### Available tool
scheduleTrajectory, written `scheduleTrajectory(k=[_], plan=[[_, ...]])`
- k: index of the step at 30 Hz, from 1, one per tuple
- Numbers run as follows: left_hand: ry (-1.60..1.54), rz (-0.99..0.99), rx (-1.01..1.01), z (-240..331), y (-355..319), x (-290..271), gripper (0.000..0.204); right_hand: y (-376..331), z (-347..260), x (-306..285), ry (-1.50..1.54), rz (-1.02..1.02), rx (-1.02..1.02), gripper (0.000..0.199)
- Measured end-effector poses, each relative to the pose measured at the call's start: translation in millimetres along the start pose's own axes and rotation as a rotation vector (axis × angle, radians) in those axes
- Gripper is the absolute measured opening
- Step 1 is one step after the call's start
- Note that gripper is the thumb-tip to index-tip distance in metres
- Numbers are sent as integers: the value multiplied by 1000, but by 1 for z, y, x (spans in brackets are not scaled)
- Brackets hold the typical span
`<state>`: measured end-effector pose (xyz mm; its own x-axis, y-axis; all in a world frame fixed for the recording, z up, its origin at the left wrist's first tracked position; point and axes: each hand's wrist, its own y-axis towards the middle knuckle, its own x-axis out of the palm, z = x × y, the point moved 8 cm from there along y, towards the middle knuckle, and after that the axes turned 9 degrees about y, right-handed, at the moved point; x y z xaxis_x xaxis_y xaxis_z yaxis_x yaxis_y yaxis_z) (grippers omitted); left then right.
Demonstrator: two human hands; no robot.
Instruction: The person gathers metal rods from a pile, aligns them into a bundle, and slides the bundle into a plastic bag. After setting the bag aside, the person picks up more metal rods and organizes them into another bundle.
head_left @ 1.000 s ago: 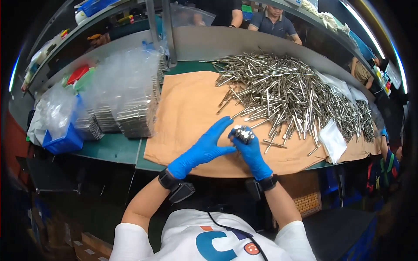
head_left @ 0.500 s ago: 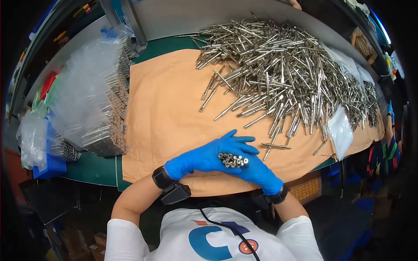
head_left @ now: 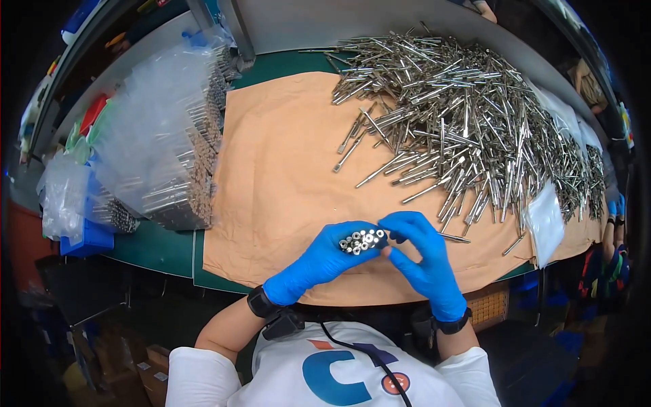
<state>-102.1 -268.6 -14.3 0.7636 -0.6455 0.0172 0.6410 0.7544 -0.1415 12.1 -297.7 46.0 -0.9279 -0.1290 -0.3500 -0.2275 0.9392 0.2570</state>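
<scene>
My left hand [head_left: 317, 261], in a blue glove, is closed around a bundle of slim metal rods [head_left: 359, 241]. Their round, partly hollow ends face up toward me. At the bundle's right side is my right hand [head_left: 422, 261], also gloved in blue, its thumb and fingers apart with nothing visible between them. Its thumb and fingertips come close to the bundle; whether they touch it I cannot tell. Just beyond the right hand a single loose rod [head_left: 454, 238] lies on the tan paper [head_left: 278, 156]. A large heap of similar metal rods [head_left: 468, 122] spreads over the far right.
On the left, clear plastic bags [head_left: 149, 129] packed with rods are stacked beside a blue bin [head_left: 95, 237]. A white plastic packet [head_left: 544, 224] lies at the heap's near right edge. The green tabletop [head_left: 159, 254] shows around the paper. Another person's gloved hands [head_left: 616, 206] appear at far right.
My hands have come apart from their overlap around the bundle. The right one has moved off to the right and opened, while the left keeps the rods. The whole view has shifted slightly.
</scene>
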Motion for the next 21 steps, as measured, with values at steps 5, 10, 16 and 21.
scheduleTrajectory(k=[5,10,16,21], plan=[[-85,-27,66,1,-1,-3,28,15,1,12,-4,7,-48,30],[-26,-97,116,-7,1,-2,32,20,0,16,70,-59,54,23],[-111,-120,32,-13,1,3,32,27,-9,11,-131,-58,-132,22],[-62,-87,42,-17,-1,-2,31,33,-43,-3,-109,31,-105,16]])
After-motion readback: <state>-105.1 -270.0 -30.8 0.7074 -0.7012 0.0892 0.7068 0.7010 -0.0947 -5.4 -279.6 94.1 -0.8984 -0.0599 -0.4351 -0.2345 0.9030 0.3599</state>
